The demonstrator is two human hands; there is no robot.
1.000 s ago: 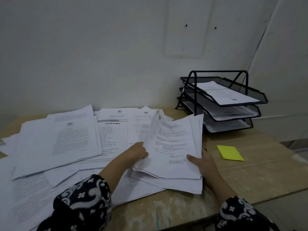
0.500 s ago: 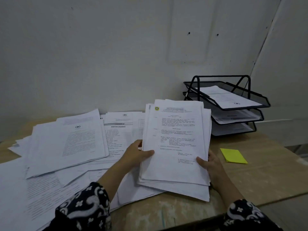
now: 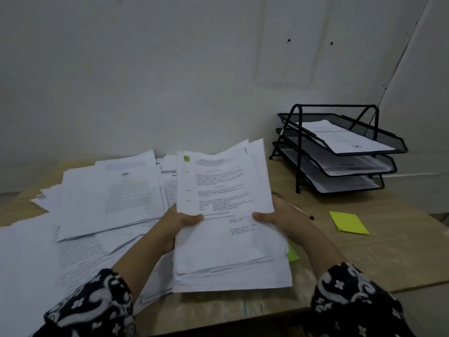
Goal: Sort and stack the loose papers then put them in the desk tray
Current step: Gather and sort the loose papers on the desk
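The person holds a stack of papers point(image 3: 226, 215) with both hands, lifted and tilted up toward the camera, in the middle of the table point(image 3: 401, 259). The left hand point(image 3: 175, 224) grips the left edge of the stack, with the thumb lying on the top sheet and the other fingers hidden behind the paper. The right hand point(image 3: 281, 215) grips the right edge in the same way: the thumb presses on the front, and the other fingers are behind the sheets. The sheets in the stack are not aligned; their upper corners fan out and the lower edges are stepped. The top sheet has printed text and a small green and yellow emblem in its upper left corner.

To the left, many loose papers point(image 3: 104, 198) lie spread over the table in overlapping piles. The black mesh desk tray point(image 3: 379, 152) with three levels stands at the back right, near the wall point(image 3: 170, 69), and each level already has paper in it. Between the tray and the right hand lies a pen point(image 3: 301, 211). A yellow sticky note pad point(image 3: 348, 222) lies to the right of the pen. Both sleeves are dark with a white pattern.
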